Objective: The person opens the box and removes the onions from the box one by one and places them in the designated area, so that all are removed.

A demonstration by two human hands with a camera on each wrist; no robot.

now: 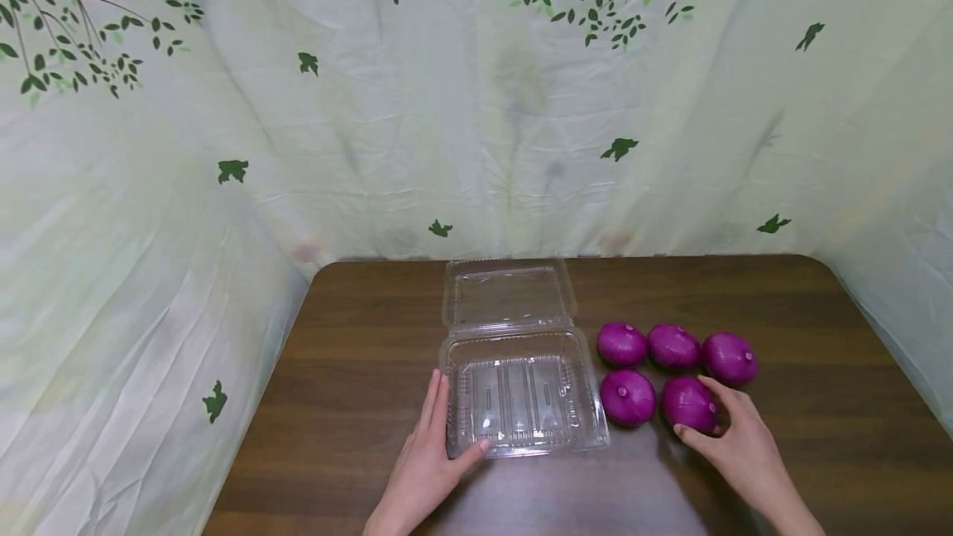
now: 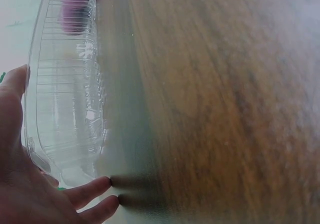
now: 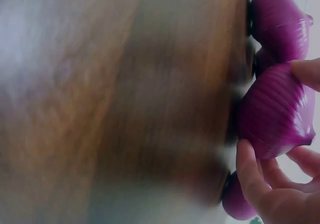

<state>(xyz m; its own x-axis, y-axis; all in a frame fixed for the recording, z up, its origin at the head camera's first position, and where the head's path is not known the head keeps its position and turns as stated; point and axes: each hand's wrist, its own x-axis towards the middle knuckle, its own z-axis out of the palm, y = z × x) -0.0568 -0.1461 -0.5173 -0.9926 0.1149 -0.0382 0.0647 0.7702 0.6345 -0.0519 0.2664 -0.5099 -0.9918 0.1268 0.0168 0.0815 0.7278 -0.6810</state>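
Note:
A clear plastic clamshell container (image 1: 514, 447) lies on the table with its lid (image 1: 510, 296) folded back. My left hand (image 1: 423, 457) is at its front left corner, thumb over the front rim and straight fingers along the left side. In the left wrist view, two fingertips (image 2: 102, 184) reach down to the tabletop beside the container wall (image 2: 65, 84). My right hand (image 1: 744, 445) grips a red onion (image 1: 687, 404) in the front row, thumb on one side and fingers round the other. That onion (image 3: 275, 114) fills the grasp in the right wrist view.
Right of the container, another red onion (image 1: 628, 397) sits in the front row. Behind it stand three more: a left one (image 1: 621, 344), a middle one (image 1: 673, 346) and a right one (image 1: 730, 358). A leaf-patterned cloth (image 1: 462, 106) hangs behind the brown wooden table (image 1: 372, 337).

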